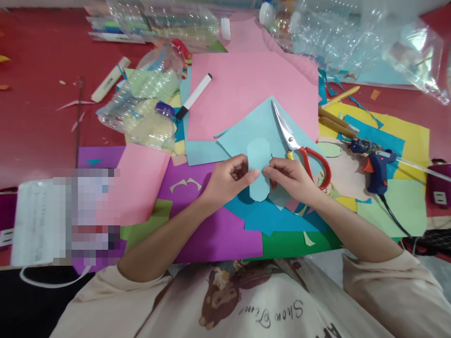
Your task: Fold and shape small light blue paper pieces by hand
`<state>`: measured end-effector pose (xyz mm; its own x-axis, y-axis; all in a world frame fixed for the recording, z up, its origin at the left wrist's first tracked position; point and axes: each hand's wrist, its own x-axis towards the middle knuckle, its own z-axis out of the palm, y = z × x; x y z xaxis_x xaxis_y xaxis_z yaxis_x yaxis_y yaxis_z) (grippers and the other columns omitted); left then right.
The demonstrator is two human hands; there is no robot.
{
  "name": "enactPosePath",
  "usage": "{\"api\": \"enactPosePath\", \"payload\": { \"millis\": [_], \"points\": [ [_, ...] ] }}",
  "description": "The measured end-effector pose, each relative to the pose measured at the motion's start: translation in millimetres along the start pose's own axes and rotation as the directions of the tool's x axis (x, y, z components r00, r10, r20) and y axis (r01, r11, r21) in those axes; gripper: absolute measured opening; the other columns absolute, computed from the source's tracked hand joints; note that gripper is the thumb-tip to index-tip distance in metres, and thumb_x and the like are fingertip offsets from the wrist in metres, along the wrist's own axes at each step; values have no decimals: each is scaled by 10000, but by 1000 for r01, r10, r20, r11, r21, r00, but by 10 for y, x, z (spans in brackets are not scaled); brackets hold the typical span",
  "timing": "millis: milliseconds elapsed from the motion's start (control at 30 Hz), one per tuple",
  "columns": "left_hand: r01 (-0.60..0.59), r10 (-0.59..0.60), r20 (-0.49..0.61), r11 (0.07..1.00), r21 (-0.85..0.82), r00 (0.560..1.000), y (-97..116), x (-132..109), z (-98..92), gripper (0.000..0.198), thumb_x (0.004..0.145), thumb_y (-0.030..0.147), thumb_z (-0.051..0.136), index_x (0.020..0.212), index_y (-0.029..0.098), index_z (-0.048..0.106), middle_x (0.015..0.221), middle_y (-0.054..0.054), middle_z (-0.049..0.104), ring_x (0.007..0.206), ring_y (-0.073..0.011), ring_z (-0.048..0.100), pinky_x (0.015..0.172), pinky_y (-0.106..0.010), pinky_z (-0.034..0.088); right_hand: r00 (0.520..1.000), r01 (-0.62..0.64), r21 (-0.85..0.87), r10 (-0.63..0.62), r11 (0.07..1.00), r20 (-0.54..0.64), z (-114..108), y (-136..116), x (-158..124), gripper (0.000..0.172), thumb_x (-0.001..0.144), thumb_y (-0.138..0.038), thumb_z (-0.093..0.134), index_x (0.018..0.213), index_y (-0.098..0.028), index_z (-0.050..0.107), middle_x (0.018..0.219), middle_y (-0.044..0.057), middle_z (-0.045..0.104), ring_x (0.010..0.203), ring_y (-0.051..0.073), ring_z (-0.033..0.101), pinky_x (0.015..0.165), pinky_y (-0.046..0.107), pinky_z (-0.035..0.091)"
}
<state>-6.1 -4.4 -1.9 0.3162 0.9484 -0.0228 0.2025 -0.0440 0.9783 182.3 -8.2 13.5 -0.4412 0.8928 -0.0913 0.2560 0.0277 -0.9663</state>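
Between my hands is a light blue paper cutout [259,155], a long shape with rounded ends, held upright. My left hand [232,176] pinches its left edge, the thumb lying across the front. At its right edge the thumb and fingertips of my right hand [287,176] are pressed together on the paper. Just beyond my right hand lie scissors [291,141] with red handles, their blades pointing away from me. They rest on a larger light blue sheet [243,126], which lies over a pink sheet [246,84].
A blue glue gun [380,171] with a glue stick lies at the right, its cord running toward me. Clear plastic bottles [148,94] lie at the left and back. A white marker [194,96] rests on the pink sheet. Purple paper [218,234] and several scraps surround my hands.
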Motion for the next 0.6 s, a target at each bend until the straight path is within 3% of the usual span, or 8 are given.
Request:
{"api": "enactPosePath", "payload": {
  "millis": [100,300,500,600],
  "points": [
    [-1,1,-4,1000,27,1000,-27,-4,15,472,789,525,631,556,187,400,464,63,334,419,-58,333,391,-203,254,1000,3,-19,-3,1000,3,12,13,-4,347,948,-344,488,639,-186,497,543,-37,503,514,87,437,523,244,334],
    [-2,2,-9,1000,22,1000,-34,-14,18,471,823,542,584,566,184,417,476,50,371,423,-65,367,403,-210,275,999,-14,127,21,992,-48,15,35,-13,366,990,-367,386,711,-182,536,636,-12,544,566,102,519,584,261,391],
    [-15,14,31,998,54,999,-21,-13,22,512,799,582,601,540,185,408,446,51,374,411,-67,376,396,-214,264,998,53,-40,-54,998,-18,17,36,-5,296,923,-343,523,675,-196,456,566,-44,452,525,88,400,501,245,303],
    [-1,-2,49,999,49,999,-4,-12,17,527,811,603,573,540,188,394,453,47,406,410,-68,395,405,-216,292,999,39,-44,-40,998,-26,23,40,3,311,930,-338,508,663,-203,422,545,-50,452,509,82,404,492,235,301]
  ]
}}
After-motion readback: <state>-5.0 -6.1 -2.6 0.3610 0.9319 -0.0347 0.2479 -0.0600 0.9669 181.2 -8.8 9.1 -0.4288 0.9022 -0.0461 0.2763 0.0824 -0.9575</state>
